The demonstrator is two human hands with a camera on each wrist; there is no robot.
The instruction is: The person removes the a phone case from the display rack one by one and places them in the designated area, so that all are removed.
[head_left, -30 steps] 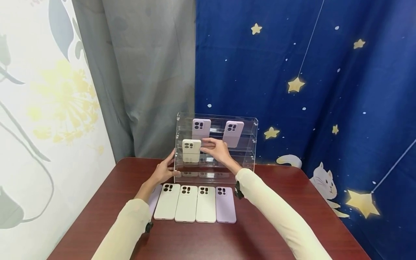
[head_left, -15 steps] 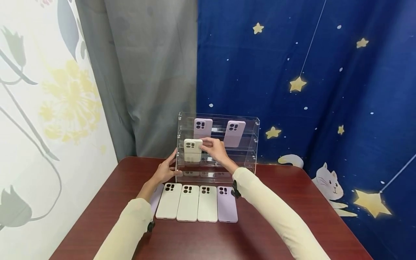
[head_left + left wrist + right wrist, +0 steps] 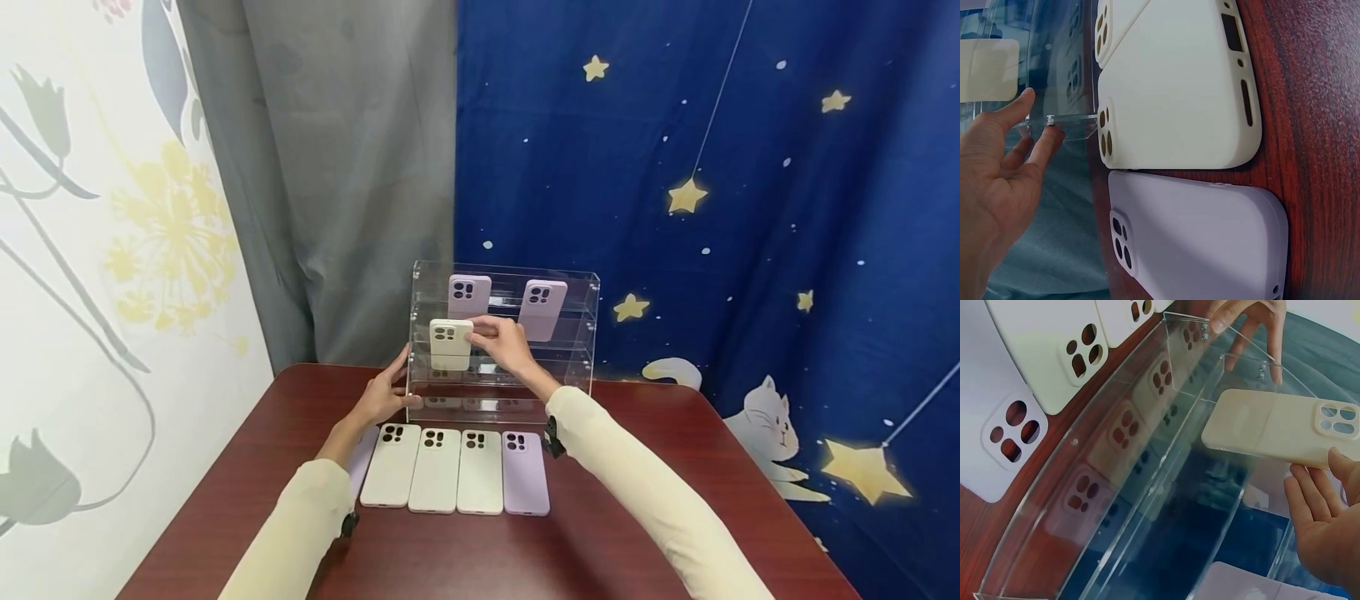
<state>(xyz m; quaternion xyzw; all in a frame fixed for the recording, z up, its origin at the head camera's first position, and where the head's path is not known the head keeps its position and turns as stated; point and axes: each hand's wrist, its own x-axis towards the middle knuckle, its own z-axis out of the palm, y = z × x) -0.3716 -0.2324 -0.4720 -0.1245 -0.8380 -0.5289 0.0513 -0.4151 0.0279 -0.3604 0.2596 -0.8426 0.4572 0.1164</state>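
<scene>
My right hand (image 3: 504,342) pinches a cream phone case (image 3: 450,353) by its right edge, thumb in front and fingers behind. This case stands upright on a middle tier at the left of a clear acrylic display rack (image 3: 576,368), camera cutouts at the top. In the right wrist view the thumb and fingers of the right hand (image 3: 1329,528) meet the edge of the cream case (image 3: 1250,422). My left hand (image 3: 378,400) grips the rack's left side panel, thumb at the front. Higher on the rack stand two purple phone cases, one left (image 3: 469,292) and one right (image 3: 542,315).
Before the rack a row of phone cases lies flat on the red-brown table (image 3: 450,558): cream ones (image 3: 435,475) in the middle, a purple one (image 3: 527,479) at the right end. Another purple case (image 3: 1197,231) lies at the left, partly under my left forearm. Curtains (image 3: 360,167) hang behind.
The cream case has shifted slightly right along its tier with my right hand on it. My left hand keeps its place on the rack. The head view has turned a little.
</scene>
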